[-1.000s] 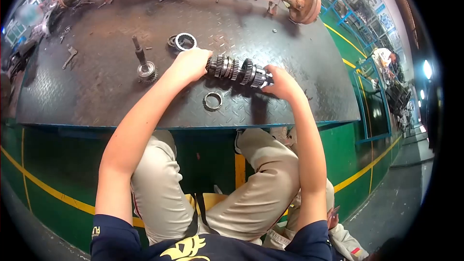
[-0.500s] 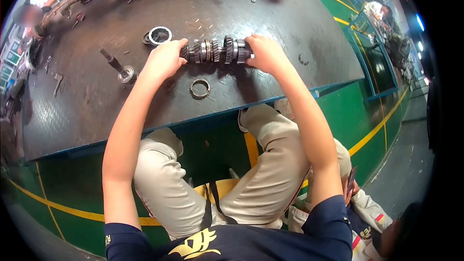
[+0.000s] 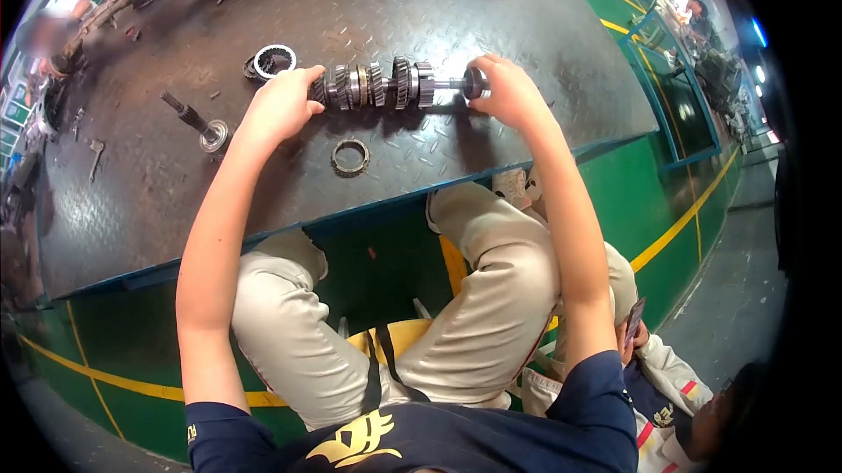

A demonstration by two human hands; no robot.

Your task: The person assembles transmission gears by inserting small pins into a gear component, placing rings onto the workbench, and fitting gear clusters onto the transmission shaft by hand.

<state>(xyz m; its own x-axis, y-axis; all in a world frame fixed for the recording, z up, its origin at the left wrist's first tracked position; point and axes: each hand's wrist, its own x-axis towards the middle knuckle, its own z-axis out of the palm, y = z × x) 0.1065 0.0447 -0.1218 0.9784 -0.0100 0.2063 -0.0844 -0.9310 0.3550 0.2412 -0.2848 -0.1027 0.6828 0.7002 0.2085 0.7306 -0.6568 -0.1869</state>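
Note:
A metal gear shaft (image 3: 371, 85) carrying several toothed gears lies sideways on the table. My left hand (image 3: 285, 106) is closed around its left end, thumb and fingers on the last gear there. On the other side, my right hand (image 3: 509, 94) grips a dark ring-shaped gear part (image 3: 474, 85) at the shaft's right end. Between that part and the gear stack, a stretch of thin bare shaft shows. Whether the part still surrounds the shaft tip is hidden by my fingers. A loose toothed ring (image 3: 350, 158) lies in front of the shaft.
The steel table (image 3: 158, 219) has a blue front edge. Beyond my left hand lies a pale ring (image 3: 274, 61). A splined shaft (image 3: 195, 120) stands left of my forearm, with a wrench-like tool (image 3: 96, 157) farther left. A seated person (image 3: 658, 385) holds a phone at my right.
My right hand has moved right, away from the gear stack, with the dark ring-shaped part. Bare shaft now shows between them. My left hand keeps its hold on the left end.

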